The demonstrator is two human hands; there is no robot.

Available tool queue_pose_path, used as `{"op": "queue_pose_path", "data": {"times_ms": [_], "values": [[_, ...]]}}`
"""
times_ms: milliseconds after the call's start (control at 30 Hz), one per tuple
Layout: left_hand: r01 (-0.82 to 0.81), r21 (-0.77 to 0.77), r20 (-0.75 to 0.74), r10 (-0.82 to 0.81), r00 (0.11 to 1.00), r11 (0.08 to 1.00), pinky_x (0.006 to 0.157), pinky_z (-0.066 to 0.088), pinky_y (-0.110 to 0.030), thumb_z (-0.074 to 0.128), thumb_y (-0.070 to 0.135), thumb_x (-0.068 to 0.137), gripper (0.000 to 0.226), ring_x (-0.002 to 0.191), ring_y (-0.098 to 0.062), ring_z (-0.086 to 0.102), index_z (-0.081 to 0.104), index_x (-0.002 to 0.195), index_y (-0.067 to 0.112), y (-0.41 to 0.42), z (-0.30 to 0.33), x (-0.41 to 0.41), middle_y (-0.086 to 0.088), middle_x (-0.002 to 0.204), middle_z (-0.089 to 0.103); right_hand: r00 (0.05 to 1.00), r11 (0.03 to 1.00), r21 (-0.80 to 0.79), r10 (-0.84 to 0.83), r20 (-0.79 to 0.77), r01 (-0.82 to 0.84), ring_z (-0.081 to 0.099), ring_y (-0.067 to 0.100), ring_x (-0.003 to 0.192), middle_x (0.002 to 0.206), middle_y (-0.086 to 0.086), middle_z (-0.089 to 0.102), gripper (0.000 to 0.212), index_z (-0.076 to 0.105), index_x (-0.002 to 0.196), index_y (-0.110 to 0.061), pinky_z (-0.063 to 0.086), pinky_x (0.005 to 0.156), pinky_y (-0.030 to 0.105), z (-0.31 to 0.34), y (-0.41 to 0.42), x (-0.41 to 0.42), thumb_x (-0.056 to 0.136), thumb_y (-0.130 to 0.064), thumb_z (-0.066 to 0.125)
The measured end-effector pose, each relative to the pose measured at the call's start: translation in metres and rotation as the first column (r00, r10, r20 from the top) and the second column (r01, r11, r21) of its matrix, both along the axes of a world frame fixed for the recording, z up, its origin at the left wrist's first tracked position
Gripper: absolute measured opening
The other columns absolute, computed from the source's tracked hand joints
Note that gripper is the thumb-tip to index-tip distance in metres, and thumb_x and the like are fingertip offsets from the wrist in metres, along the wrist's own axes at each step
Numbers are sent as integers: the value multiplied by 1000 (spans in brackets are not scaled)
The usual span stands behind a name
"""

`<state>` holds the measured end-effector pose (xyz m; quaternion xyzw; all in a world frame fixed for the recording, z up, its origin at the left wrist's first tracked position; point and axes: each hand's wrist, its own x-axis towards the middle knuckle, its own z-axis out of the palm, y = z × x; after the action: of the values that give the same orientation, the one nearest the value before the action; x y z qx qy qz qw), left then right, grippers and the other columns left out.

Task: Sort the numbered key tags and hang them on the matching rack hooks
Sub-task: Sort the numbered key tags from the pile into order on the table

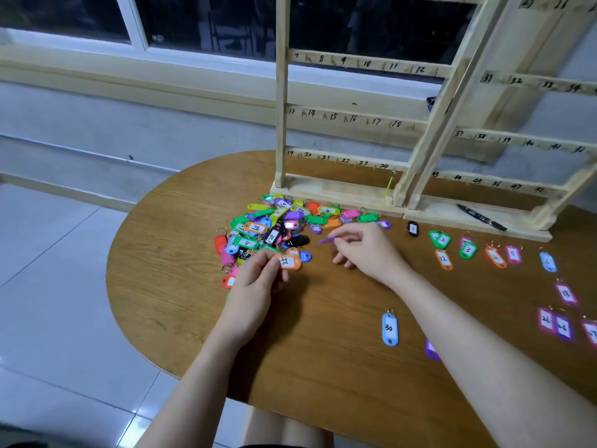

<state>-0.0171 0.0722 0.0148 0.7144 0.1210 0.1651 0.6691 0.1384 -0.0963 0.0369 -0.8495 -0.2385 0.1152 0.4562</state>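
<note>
Tags lie heaped on the table before the rack; the left hand pinches an orange tag reading 25, the right hand pinches a purple tag. Scrawled numerals could likely be misread, sending either to a wrong hook.

You are looking at a heap of colourful key tags lying left of centre, sorted tags lying flat at right, the wooden rack standing upright at the far side.
</note>
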Motion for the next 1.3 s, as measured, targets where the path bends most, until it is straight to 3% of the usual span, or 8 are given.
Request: {"op": "queue_pose_path", "data": {"times_ms": [167, 333, 500, 667, 900, 1033, 1133, 1300], "values": [[22, 56, -2, -22, 1000, 998, 64, 37, -24, 42, 10, 107, 31, 69, -10, 46, 70, 110, 23, -2, -1, -1, 4, 73, 59, 993, 1000, 20, 3, -122, -1, 69, 12, 62, 88, 1, 77, 9, 77, 101, -15, 55, 62, 19, -2, -12, -1, 95, -17, 70], [35, 89, 1, -35, 999, 995, 65, 40, -23, 47, 10, 106, 22, 67, -10, 48, 65, 112, 22, -5, -3, -3, 6, 73, 59, 967, 992, 127, 41, -253, -9, 71, 14, 73, 92, 4, 75, 30, 69, 117, -18, 58, 77, 24, -7, -20, 4, 91, -5, 73], [44, 119, 8, -45, 999, 992, 66, 41, -28, 48, 10, 105, 16, 69, -14, 49, 60, 101, 19, -5, -5, -1, 3, 75, 60, 951, 978, 203, 11, -309, 55, 76, 22, 88, 93, 7, 78, 9, 70, 103, -8, 61, 85, 28, -14, -22, 6, 95, -6, 68], [10, 104, 17, -12, 1000, 995, 66, 41, -21, 48, 7, 105, 18, 67, -7, 50, 62, 99, 18, -6, -2, -1, 6, 74, 59, 974, 966, 248, -23, -227, 80, 75, 17, 90, 99, 7, 77, 12, 77, 103, -11, 60, 86, 30, -19, -24, 3, 96, -9, 67], [16, 161, -11, -14, 1000, 987, 60, 40, -17, 57, 10, 102, 16, 61, -2, 52, 71, 107, 16, -7, 0, -2, 12, 68, 58, 999, 996, 84, -43, -12, 44, 60, 7, 61, 77, 1, 71, 5, 78, 94, -20, 51, 60, 20, -22, -27, 1, 93, -19, 72], [15, 127, -13, -14, 1000, 992, 66, 45, -22, 64, 10, 98, 17, 68, -10, 54, 70, 111, 20, -7, 0, -2, 1, 73, 60, 998, 998, -58, 21, 55, -18, 60, 12, 70, 82, 3, 72, 2, 76, 87, -19, 52, 67, 30, -18, -24, 0, 88, -19, 75], [13, 97, -4, -12, 1000, 995, 66, 46, -27, 67, 8, 95, 7, 69, -14, 56, 64, 100, 13, -7, -1, -3, -2, 74, 61, 991, 979, -182, 103, 90, -86, 56, 8, 70, 80, 3, 69, 6, 72, 83, -18, 49, 66, 31, -8, -25, -1, 88, -21, 73], [17, 248, -40, -7, 999, 968, 71, 52, -32, 68, 13, 95, 8, 73, -23, 69, 64, 91, 18, -11, -4, -3, -3, 78, 73, 967, 853, -494, 240, 85, -168, 48, 5, 85, 83, 0, 58, 17, 57, 75, -22, 49, 79, 40, 10, -33, -7, 92, -23, 59]]}}
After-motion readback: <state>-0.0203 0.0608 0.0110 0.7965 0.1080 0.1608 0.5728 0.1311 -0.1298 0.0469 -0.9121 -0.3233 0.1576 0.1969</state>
